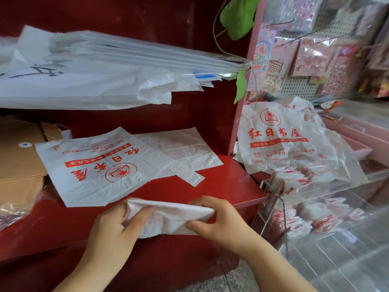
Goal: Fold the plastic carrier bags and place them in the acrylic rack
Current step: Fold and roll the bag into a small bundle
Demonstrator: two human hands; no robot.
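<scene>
Gripped at its left end by the left hand [113,225] and pinched at its right end by the right hand [220,220]: partly folded carrier bag [168,217], over front edge of red shelf [223,186]. At right, acrylic rack [271,228] with folded bags [294,180].

The thin white plastic carrier bag [168,217] at lower centre looks crinkled. The red shelf [221,182] is smooth and glossy, the acrylic rack [266,223] clear and shiny, and the brown paper envelope [19,163] at left matt.

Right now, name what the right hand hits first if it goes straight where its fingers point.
Probably the left hand, gripping the other end of the folded bag the right hand pinches.
</scene>
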